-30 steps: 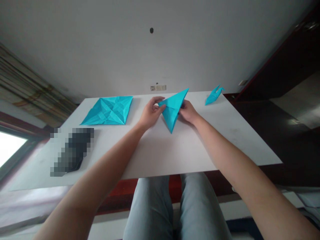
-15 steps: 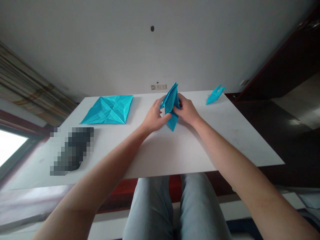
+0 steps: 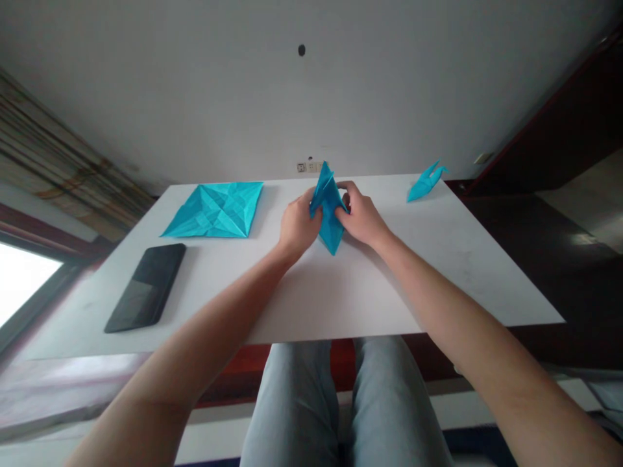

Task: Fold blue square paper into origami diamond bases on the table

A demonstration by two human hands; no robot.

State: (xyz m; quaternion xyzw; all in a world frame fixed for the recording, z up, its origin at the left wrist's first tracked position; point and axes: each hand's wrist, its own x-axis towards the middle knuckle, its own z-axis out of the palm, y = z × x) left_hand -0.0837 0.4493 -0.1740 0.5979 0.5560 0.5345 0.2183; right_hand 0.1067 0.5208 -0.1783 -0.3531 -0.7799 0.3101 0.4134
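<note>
A partly folded sheet of blue origami paper (image 3: 329, 224) is held upright just above the white table, its pointed flaps standing up and a lower point facing me. My left hand (image 3: 299, 224) grips its left side, the thumb pressed on the front layer. From the right, my right hand (image 3: 363, 214) pinches the other edge between thumb and fingers. Both hands' fingertips behind the paper are partly hidden. Farther right stands a finished blue paper crane (image 3: 425, 183). On the left lies an opened blue sheet (image 3: 217, 211) with a grid of creases.
A black phone (image 3: 146, 288) lies on the left of the white table (image 3: 321, 308). The table's back edge meets a grey wall with sockets (image 3: 306, 167). Its front edge runs above my knees (image 3: 302, 395).
The folded paper's upper flaps have tilted left and spread apart. My left thumb has moved up from the lower point onto the front of the paper. The view has shifted slightly.
</note>
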